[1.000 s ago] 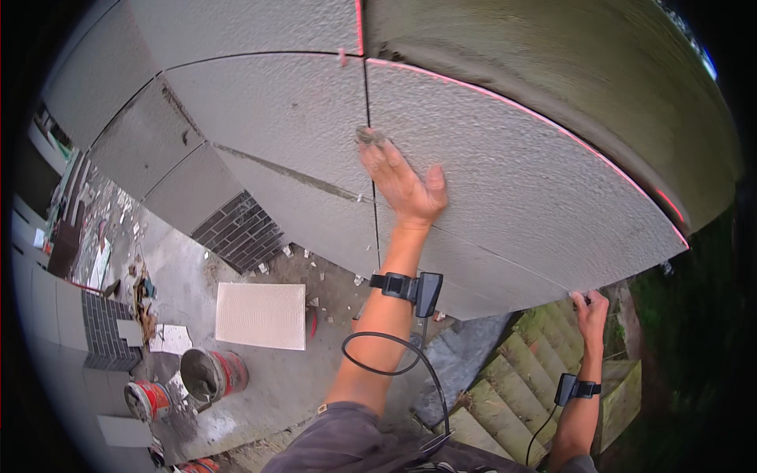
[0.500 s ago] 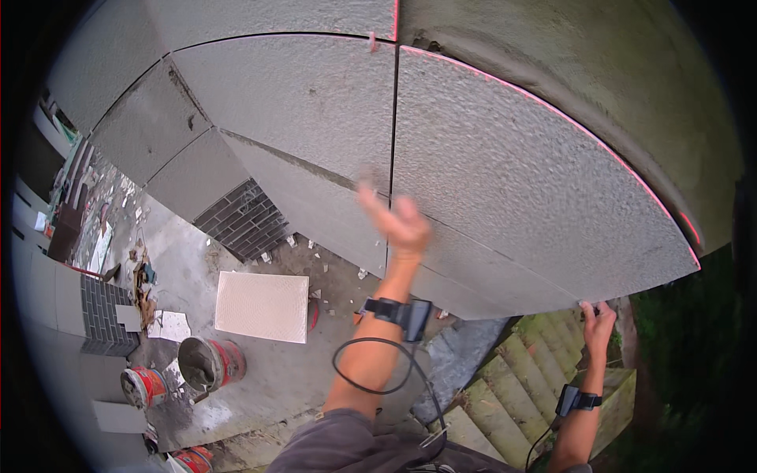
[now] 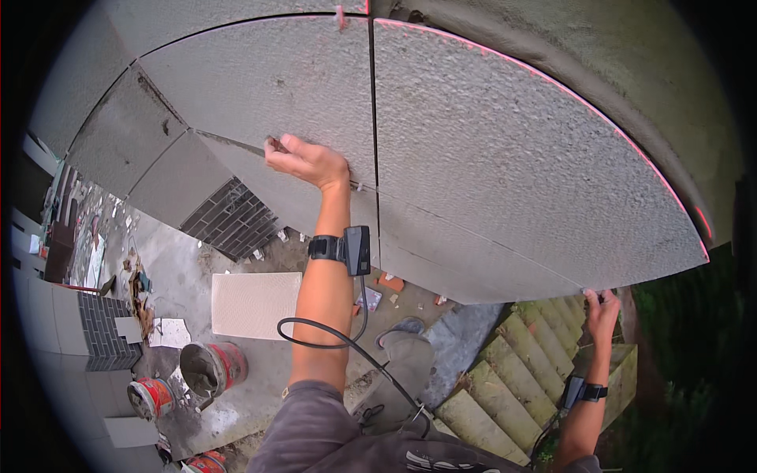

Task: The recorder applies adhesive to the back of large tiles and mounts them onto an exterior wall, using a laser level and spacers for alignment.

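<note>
A large grey rough-faced wall tile (image 3: 520, 150) fills the upper right, with a pink-red laser line along its curved-looking far edge. At its lower right edge my right hand (image 3: 603, 313) has its fingers closed against the rim. My left hand (image 3: 311, 162) is raised before the neighbouring grey tile (image 3: 260, 87), near the ledge below it. Its fingers are curled together, with a dark brown bit at the fingertips that is too small to name. A small pinkish spacer (image 3: 341, 17) sits in the upper joint. Black straps with boxes and a cable are on both wrists.
Below stand a grey-smeared bucket (image 3: 213, 369), a smaller red-and-white bucket (image 3: 151, 398) and a pale tile (image 3: 256, 306). Mossy steps (image 3: 505, 378) descend at the lower right, beside a grey slab (image 3: 461, 347). Broken bits litter the floor at the left.
My left hand has moved left and up from the vertical joint, and its spread fingers have curled in. My right hand stays at the tile's edge. The view has shifted slightly.
</note>
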### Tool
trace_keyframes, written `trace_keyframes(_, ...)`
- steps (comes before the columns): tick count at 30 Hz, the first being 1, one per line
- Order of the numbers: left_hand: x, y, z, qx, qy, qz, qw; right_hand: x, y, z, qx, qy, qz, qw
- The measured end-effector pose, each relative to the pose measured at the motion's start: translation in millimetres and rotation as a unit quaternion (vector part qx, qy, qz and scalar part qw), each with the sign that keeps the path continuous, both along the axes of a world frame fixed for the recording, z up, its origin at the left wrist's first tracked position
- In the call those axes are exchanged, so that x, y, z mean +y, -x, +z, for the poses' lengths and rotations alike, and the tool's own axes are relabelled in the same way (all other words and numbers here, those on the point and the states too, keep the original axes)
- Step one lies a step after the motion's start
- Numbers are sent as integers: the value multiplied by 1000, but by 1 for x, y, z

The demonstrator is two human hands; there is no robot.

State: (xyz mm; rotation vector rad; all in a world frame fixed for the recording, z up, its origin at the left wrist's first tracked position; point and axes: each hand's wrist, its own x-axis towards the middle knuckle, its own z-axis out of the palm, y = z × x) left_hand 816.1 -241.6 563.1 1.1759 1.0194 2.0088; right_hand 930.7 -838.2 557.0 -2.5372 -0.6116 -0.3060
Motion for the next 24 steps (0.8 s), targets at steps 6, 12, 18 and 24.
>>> trace_keyframes(6, -2, -5, 0, 28, -27, 16, 999, 2, 6, -1, 1, -26, 2, 1000)
trace_keyframes(12, -6, 2, 14, 58, -37, 35, 997, 2, 10, 1, -37, 13, -44, 998)
trace_keyframes(18, 3, 32, -17, 130, -77, -60, 987, -1, 6, -2, -26, 66, -25, 997)
trace_keyframes(24, -8, 117, -20, 245, -8, -260, 934, 12, 52, 26, 103, -123, -232, 959)
